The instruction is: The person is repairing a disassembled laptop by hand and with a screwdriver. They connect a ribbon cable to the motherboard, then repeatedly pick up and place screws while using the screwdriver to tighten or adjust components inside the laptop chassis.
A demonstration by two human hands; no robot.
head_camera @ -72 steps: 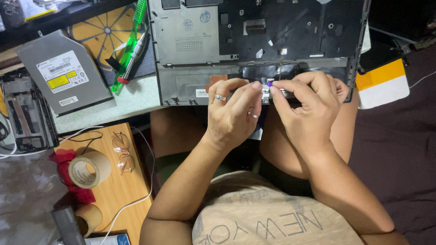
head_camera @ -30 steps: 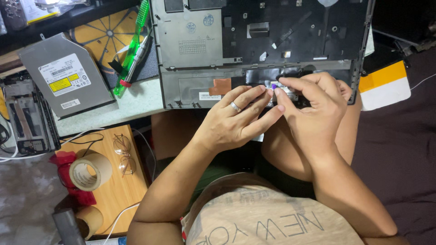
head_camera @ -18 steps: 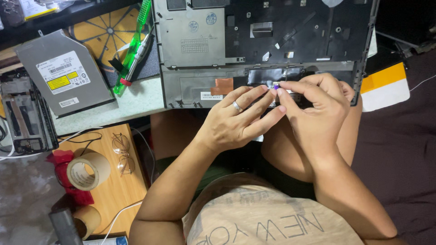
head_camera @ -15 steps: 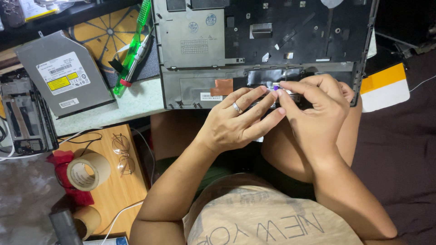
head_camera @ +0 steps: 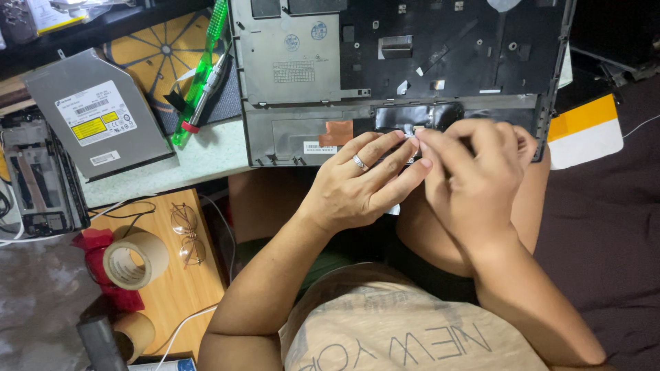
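Note:
An opened laptop case (head_camera: 405,62), grey on the left and black on the right, lies face down across the desk edge and my lap. My left hand (head_camera: 361,182), with a ring on one finger, rests at its near edge with fingers stretched toward a small light-coloured part (head_camera: 414,130) by a black foil patch (head_camera: 412,117). My right hand (head_camera: 474,172) meets it there, fingertips pinched on that small part. What lies under the fingers is hidden. An orange tape strip (head_camera: 335,132) sits just left of my hands.
A grey optical drive (head_camera: 96,124) lies at the left on the desk, with a green screwdriver (head_camera: 199,82) beside it. On a wooden stool (head_camera: 185,295) below are a tape roll (head_camera: 134,260) and glasses (head_camera: 185,233). A yellow-and-white box (head_camera: 584,130) sits at the right.
Both hands have stayed at the case's near edge. My left fingers slid a little right toward the right hand's pinch, and the purple-tipped part seen earlier is covered by fingers.

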